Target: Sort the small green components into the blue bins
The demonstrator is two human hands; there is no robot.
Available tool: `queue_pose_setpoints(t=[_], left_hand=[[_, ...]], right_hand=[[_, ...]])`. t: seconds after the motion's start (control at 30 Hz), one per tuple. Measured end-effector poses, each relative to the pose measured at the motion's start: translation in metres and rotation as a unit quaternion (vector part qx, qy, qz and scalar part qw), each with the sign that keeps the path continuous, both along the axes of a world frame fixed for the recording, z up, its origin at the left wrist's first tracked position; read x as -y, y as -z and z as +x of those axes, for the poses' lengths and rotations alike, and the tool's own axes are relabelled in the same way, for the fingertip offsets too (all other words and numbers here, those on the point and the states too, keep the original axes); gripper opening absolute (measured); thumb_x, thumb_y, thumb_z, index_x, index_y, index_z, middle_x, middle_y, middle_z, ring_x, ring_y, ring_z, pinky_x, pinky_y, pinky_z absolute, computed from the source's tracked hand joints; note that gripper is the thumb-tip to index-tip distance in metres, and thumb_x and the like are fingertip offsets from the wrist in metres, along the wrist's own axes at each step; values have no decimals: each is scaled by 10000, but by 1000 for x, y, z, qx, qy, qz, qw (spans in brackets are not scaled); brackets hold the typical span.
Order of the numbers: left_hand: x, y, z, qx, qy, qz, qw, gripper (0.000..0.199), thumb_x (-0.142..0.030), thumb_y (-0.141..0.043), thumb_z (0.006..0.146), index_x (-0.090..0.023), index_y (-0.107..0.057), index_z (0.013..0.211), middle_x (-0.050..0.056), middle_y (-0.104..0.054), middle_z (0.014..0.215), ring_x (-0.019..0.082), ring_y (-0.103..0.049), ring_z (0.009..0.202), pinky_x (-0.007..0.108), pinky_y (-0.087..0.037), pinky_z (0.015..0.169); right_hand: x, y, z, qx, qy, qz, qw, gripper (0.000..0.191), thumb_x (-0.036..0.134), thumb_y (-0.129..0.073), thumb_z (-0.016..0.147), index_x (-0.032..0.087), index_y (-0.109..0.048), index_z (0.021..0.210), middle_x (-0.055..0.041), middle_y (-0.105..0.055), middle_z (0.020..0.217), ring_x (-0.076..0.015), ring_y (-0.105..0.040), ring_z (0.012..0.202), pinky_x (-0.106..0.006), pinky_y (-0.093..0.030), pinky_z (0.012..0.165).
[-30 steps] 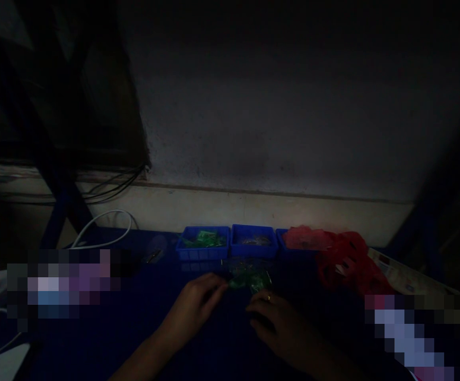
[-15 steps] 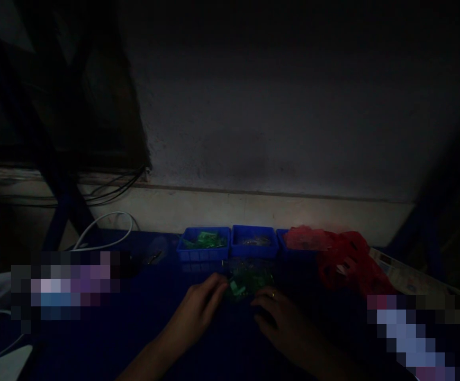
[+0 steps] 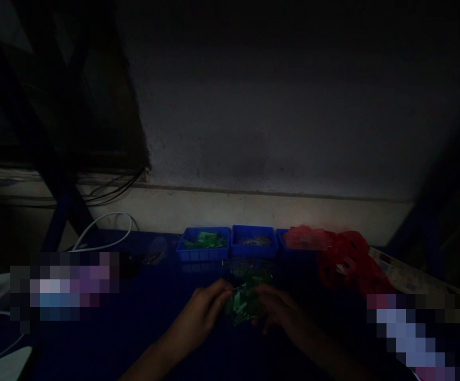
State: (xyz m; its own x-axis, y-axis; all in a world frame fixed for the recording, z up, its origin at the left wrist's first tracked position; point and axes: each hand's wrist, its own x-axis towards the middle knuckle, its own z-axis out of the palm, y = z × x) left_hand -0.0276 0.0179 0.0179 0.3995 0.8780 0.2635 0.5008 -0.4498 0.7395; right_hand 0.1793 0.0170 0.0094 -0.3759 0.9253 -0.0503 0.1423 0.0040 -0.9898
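Between my hands on the dark blue surface lies a clear plastic bag (image 3: pixel 242 304) with green pieces in it; its upper part is bunched and shiny. My left hand (image 3: pixel 209 304) is closed, with thumb and fingers pinching the bag's left edge. On the other side, my right hand (image 3: pixel 275 307) has its fingers apart, with the fingertips over the bag's right side. That hand is dim and slightly blurred, so the exact contact cannot be made out.
Behind the bag stand a blue bin of green pieces (image 3: pixel 204 255), a blue bin of small pieces (image 3: pixel 253 250) and a blue bin (image 3: pixel 299 254) under red plastic (image 3: pixel 351 259). A white cable (image 3: pixel 108 214) loops at left. A wall (image 3: pixel 273 132) rises behind.
The green-filled part of the bag has come nearer to me and spread out lower between my hands. My left hand has shifted slightly right and down; my right hand has moved over the bag.
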Motion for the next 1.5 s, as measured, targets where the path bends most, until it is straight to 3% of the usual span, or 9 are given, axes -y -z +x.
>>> queue_pose_setpoints(t=[0.07, 0.17, 0.27, 0.33, 0.43, 0.63, 1.0, 1.27, 1.5], left_hand=[[0, 0, 1, -3, -3, -2, 1000, 261, -288, -360, 933, -182, -571, 822, -16, -573, 672, 141, -549, 613, 208, -405, 562], [1, -3, 3, 3, 7, -10, 1000, 257, -281, -377, 926, -180, -594, 830, -5, -609, 709, 150, -574, 649, 220, -421, 595], [2, -5, 3, 21, 12, -39, 999, 237, -301, -403, 923, -190, -612, 919, 8, -649, 789, 166, -593, 714, 243, -437, 643], [3, -5, 3, 33, 14, -61, 998, 234, -331, -453, 903, -205, -590, 1044, 6, -644, 794, 170, -581, 705, 254, -440, 625], [5, 0, 1, 42, 34, -74, 996, 389, -347, -571, 836, -221, -518, 1200, -6, -607, 751, 166, -544, 659, 255, -430, 577], [4, 6, 2, 35, 18, -47, 998, 526, -266, -605, 814, -221, -446, 1314, -20, -541, 699, 152, -493, 606, 251, -407, 535], [5, -4, 2, 53, 101, -15, 993, 352, -128, -519, 889, -289, -601, 1191, 33, -626, 986, 165, -587, 843, 270, -471, 720], [5, -3, 1, 63, 123, -16, 990, 325, -100, -499, 890, -269, -675, 1104, 48, -619, 928, 186, -594, 856, 304, -480, 739], [4, -5, 3, 78, 114, -17, 990, 290, -82, -519, 863, -239, -702, 1024, 46, -628, 932, 174, -601, 831, 287, -477, 724]], right_hand=[[3, -1, -1, 1, -13, 1, 1000, 332, 415, -413, 874, 171, -601, 998, -31, -645, 780, -151, -624, 648, -264, -461, 557], [7, -6, -1, 31, -44, 27, 998, 153, 318, -564, 807, 174, -605, 841, 4, -623, 719, -136, -595, 655, -250, -430, 594], [8, -8, -2, 45, -44, 34, 997, 92, 264, -572, 785, 183, -565, 742, 24, -583, 662, -127, -568, 618, -241, -405, 563], [7, -7, -2, 42, -31, 32, 998, 106, 288, -550, 795, 188, -557, 761, 27, -573, 658, -127, -565, 604, -246, -408, 558], [5, -6, -2, 37, -6, 31, 999, 164, 353, -546, 791, 191, -553, 816, 26, -562, 670, -134, -570, 597, -258, -419, 558], [3, -10, -2, 19, 3, 32, 999, 166, 356, -567, 769, 191, -550, 771, 35, -558, 640, -127, -561, 562, -250, -415, 531], [1, 2, -1, -5, -6, 19, 1000, 193, 340, -570, 785, 169, -571, 876, 15, -582, 727, -108, -568, 570, -228, -414, 512], [-1, 4, 0, 3, -7, 4, 1000, 348, 473, -504, 823, 147, -605, 888, 2, -603, 641, -111, -552, 523, -229, -399, 496], [0, 2, 0, 8, -16, 20, 1000, 261, 394, -578, 795, 154, -622, 889, -2, -611, 694, -117, -573, 567, -228, -417, 515]])
